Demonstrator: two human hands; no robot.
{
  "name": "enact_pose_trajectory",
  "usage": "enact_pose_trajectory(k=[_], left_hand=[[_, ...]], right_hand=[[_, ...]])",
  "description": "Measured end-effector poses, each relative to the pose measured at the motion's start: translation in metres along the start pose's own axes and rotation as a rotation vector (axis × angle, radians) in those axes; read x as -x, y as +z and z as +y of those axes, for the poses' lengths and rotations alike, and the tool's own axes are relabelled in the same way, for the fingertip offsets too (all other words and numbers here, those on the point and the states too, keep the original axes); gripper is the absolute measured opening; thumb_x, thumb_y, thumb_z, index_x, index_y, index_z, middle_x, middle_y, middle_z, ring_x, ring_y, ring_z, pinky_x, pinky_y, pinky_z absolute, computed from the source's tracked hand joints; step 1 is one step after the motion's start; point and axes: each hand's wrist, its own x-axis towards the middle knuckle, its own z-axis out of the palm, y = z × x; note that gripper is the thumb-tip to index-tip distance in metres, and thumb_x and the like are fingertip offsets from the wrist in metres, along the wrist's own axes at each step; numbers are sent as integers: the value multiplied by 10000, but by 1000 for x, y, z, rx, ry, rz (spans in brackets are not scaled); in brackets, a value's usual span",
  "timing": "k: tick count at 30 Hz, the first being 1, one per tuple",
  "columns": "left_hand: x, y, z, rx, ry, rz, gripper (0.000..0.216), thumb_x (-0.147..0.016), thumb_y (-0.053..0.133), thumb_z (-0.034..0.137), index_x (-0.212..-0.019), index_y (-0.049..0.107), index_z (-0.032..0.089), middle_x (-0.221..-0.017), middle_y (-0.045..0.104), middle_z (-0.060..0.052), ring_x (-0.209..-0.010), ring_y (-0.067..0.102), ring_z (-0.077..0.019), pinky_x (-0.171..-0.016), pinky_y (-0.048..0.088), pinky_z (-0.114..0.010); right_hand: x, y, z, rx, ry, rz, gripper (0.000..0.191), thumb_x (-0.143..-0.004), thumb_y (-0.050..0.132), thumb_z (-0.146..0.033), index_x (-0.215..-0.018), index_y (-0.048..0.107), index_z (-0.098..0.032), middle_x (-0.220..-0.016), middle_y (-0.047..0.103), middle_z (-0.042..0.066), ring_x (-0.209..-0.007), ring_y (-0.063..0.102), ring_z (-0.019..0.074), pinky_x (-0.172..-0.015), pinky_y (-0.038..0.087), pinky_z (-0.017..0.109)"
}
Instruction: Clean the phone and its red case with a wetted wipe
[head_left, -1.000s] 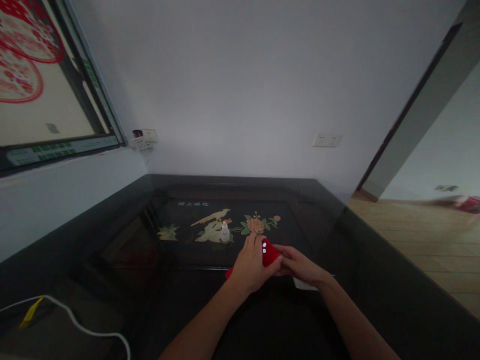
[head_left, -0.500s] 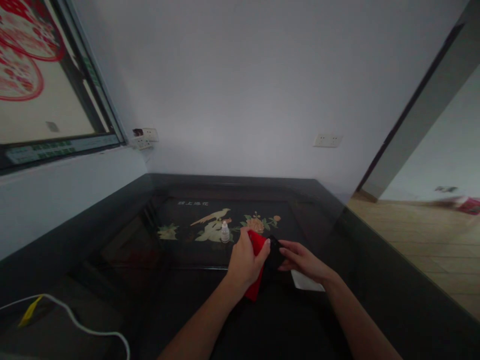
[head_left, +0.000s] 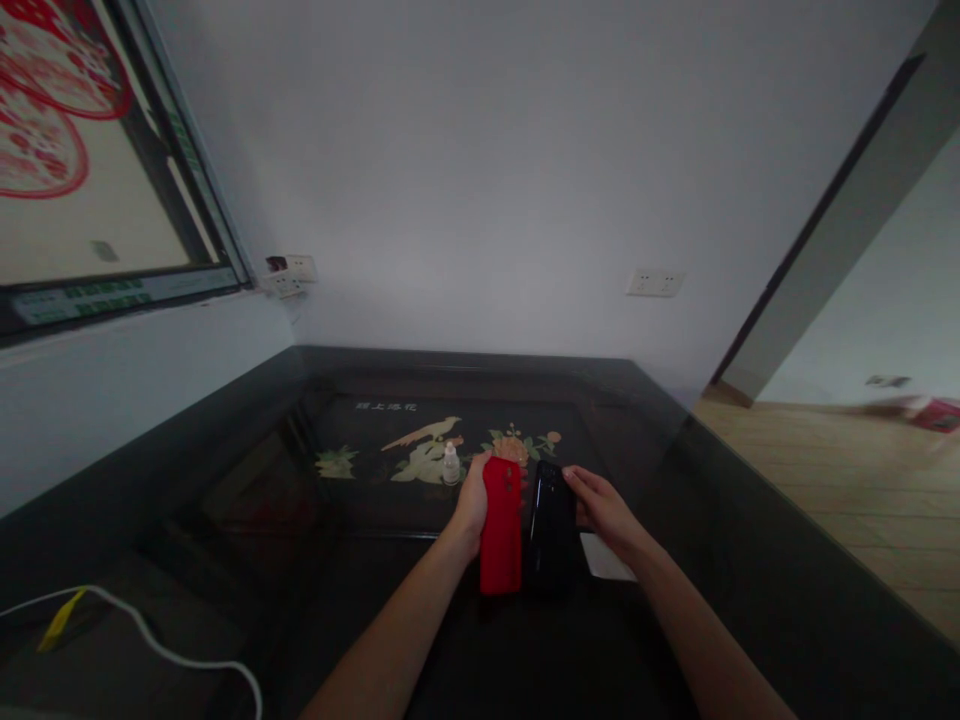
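My left hand (head_left: 472, 505) is closed round the side of a red phone case (head_left: 501, 535), whose back with its camera cutouts faces up. A glossy black phone (head_left: 551, 525) is gripped by its upper right side in my right hand (head_left: 600, 507), back and camera area toward me. Case and phone are side by side, a narrow gap between them. Partly behind my right wrist lies a flat white piece (head_left: 604, 558), perhaps a cloth or paper. Just beyond my left hand a small white bottle (head_left: 451, 466) stands upright on the dark table (head_left: 360, 600).
A white cable (head_left: 157, 645) with a yellow tag (head_left: 60, 620) runs along the near left. Wall sockets (head_left: 655, 283) sit above the table's back edge, and a window (head_left: 90, 200) is at the left. Tiled floor (head_left: 810, 460) lies beyond the right edge.
The black phone has come apart from the red case and moved right with my right hand. The case has turned so its back shows.
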Motion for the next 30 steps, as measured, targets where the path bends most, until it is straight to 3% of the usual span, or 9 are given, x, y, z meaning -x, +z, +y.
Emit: enact_pose_trajectory(k=[4, 8, 11, 15, 19, 23, 30], left_hand=[[0, -3, -2, 5, -89, -30, 636, -881, 478, 715, -944, 707, 125, -753, 736, -102, -608, 673, -213, -580, 545, -323], [-8, -8, -11, -211, 145, 73, 518, -752, 763, 607, -984, 670, 153, -844, 744, -85, -695, 699, -219, -680, 565, -341], [-15, -16, -17, -542, 320, 212, 535, -692, 848, 507, -1033, 615, 167, -880, 724, -74, -798, 702, -228, -765, 549, -335], [-15, -23, -24, -1035, 535, 298, 530, -725, 825, 418, -1128, 556, 203, -1076, 650, -81, -933, 673, -225, -865, 513, -331], [-9, -21, -30, -1404, 601, 296, 393, -772, 746, 325, -1096, 554, 212, -1179, 515, -89, -1020, 615, -234, -929, 476, -340], [-4, -16, -33, -1605, 622, 285, 295, -831, 672, 351, -1058, 550, 207, -1143, 511, -95, -1126, 521, -282, -1003, 414, -401], [-1, -14, -31, -1736, 586, 315, 257, -869, 604, 346, -1079, 550, 208, -1196, 519, -112, -1141, 481, -302, -967, 393, -428]], right_hand=[[3, 5, -1, 9, 2, -1, 349, -873, 715, -544, -958, 630, -216, -775, 677, -11, -637, 671, 128, -585, 564, 236], [4, 7, -1, 18, 9, 21, 367, -846, 736, -558, -929, 624, -219, -712, 635, -43, -581, 624, 104, -557, 529, 214], [3, 8, 0, 12, 3, 44, 389, -818, 753, -574, -925, 629, -221, -734, 651, -39, -582, 627, 107, -541, 517, 209], [1, 8, 2, -29, -14, 52, 375, -813, 763, -561, -941, 658, -225, -766, 689, -19, -608, 648, 120, -551, 523, 212], [0, 11, 3, -105, -19, 65, 344, -803, 788, -530, -933, 673, -232, -752, 699, -26, -582, 642, 118, -520, 513, 204], [3, 17, -2, -245, -29, 61, 333, -763, 844, -470, -909, 686, -216, -771, 730, -11, -603, 663, 135, -532, 521, 217], [3, 21, -2, -423, -61, 95, 280, -770, 858, -369, -941, 715, -199, -827, 765, 13, -685, 707, 174, -647, 577, 274]])
